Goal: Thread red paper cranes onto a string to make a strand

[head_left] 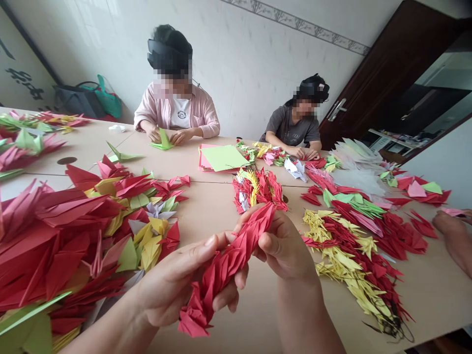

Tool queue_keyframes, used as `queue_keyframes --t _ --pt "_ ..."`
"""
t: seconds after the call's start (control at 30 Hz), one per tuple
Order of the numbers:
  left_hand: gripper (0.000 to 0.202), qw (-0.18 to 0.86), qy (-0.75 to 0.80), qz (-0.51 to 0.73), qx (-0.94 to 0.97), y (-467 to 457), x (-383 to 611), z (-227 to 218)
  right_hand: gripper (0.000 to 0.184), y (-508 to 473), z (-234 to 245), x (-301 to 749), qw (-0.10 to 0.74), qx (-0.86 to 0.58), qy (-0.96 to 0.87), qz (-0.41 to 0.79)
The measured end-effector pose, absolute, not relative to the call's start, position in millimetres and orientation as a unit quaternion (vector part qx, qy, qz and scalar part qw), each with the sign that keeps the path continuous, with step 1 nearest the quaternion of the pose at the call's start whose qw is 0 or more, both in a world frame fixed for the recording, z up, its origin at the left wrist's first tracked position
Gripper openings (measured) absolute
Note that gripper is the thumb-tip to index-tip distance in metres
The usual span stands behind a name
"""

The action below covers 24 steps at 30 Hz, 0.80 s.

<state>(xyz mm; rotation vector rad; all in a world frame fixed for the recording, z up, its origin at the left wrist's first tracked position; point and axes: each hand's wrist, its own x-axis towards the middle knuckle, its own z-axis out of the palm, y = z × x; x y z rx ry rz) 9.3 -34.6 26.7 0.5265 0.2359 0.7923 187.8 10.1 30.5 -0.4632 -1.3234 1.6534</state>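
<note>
head view: red folded-paper strand (229,258), densely layered, pointed tips overlapping, held slantwise above table (254,324); left hand (173,282) curled around middle, right hand (285,246) closed on upper end.

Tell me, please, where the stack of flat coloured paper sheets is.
The stack lies near centre in the head view, beyond the red, yellow and white folded-paper garland.

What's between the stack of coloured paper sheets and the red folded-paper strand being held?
In the head view, a bundle of red, yellow and white folded-paper strands lies between the sheet stack and the red folded-paper strand.
</note>
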Motion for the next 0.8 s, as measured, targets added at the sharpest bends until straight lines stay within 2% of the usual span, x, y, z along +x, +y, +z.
queue_keyframes --t 0.3,0.57,0.67,0.8 --pt "0.037 0.890 0.119 0.330 0.292 -32.0 7.1 26.5 0.029 7.6 32.7 188.6 0.441 -0.167 -0.549 0.690" --pt "0.043 0.874 0.161 0.335 0.314 -34.8 9.1 28.1 0.027 1.0 36.6 180.6 0.344 -0.129 -0.536 0.760" --pt "0.037 0.876 0.165 0.347 0.292 -34.7 10.0 27.7 0.027 -1.0 37.1 178.3 0.347 -0.118 -0.521 0.770" --pt "0.034 0.872 0.177 0.352 0.290 -33.3 10.2 29.4 0.037 -2.0 36.2 179.3 0.362 -0.128 -0.531 0.755"
